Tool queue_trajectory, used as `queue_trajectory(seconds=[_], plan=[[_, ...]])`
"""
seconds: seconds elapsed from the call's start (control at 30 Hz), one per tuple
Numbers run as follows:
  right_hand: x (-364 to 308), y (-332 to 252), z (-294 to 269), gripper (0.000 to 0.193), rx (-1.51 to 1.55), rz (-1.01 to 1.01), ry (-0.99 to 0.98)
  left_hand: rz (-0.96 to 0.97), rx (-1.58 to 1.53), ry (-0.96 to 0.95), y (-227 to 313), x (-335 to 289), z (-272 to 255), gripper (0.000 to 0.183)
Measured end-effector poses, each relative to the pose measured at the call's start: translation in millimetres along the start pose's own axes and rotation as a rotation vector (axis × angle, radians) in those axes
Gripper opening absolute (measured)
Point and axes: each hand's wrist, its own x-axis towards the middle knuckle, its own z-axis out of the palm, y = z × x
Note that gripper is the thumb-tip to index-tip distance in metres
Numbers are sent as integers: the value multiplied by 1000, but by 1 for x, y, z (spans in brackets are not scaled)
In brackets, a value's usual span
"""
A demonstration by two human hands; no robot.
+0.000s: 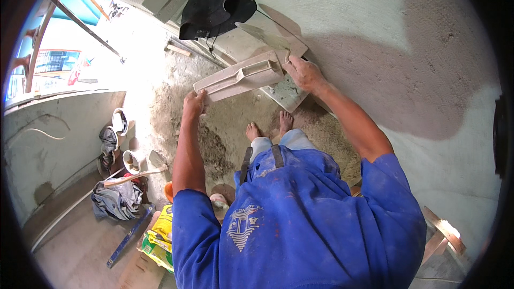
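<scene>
My left hand (194,105) is closed on the near left end of a long, pale plastering float (227,86). The float is held out in front of me with its ridged handle side showing. At its far right end is my right hand (306,75), closed around the handle of a pointed trowel (263,36). The trowel's blade extends up and left, near a black brimmed hat (214,13). Under the float and right hand is a flat board (286,95) with grey smears. My bare feet (286,122) stand on the dusty floor below.
A darker, damp-looking patch (375,83) covers part of the right wall. To the left are white tubs (120,120), a wooden-handled digging tool (138,175), crumpled grey plastic (118,198), a blue spirit level (128,237) and a yellow-green bag (160,235). A low wall (59,147) runs along the left.
</scene>
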Motion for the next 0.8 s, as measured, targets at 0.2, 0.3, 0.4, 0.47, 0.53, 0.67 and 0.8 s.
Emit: queue_trajectory(seconds=[0.2,0.3,0.4,0.47,0.53,0.67,0.8], plan=[[22,-1,-5,39,-142,-2,-102,13,-11,-22,6,3,-4,31],[19,-9,-8,39,-140,15,-125,-8,-18,12,4,4,-3,32],[18,-1,1,39,-178,-18,-91,-38,75,-21,15,-2,-3,35],[18,4,3,39,-169,-22,-53,-31,65,-4,27,-6,1,34],[17,-20,-7,39,-105,-14,-31,-30,57,14,24,-7,-3,34],[19,2,2,40,-181,42,-112,-4,31,9,18,-3,-2,35],[14,-16,-6,40,-124,7,-72,-28,15,-10,7,3,-5,36]])
